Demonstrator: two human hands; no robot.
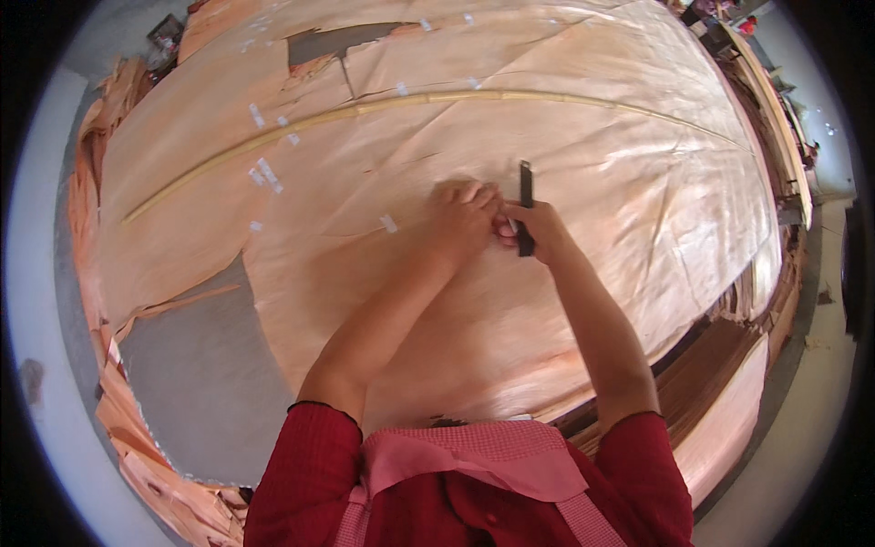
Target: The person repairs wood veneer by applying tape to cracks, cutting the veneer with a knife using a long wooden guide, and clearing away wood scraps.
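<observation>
A large, thin, tan veneer sheet spreads under both hands, wrinkled and shiny on the right. My right hand grips a slim black bar-shaped tool, whose exact kind I cannot make out. Beside it, my left hand rests low over the veneer with its fingers curled together, touching or nearly touching the right fingers. Whatever the left fingers pinch is hidden. Small pale strips of tape are stuck on the sheet to the left of my hands.
Across the veneer beyond my hands lies a long bamboo strip. A grey surface shows through a gap at the near left. Stacked brown veneer stands at the near right, and torn veneer edges hang along the left side.
</observation>
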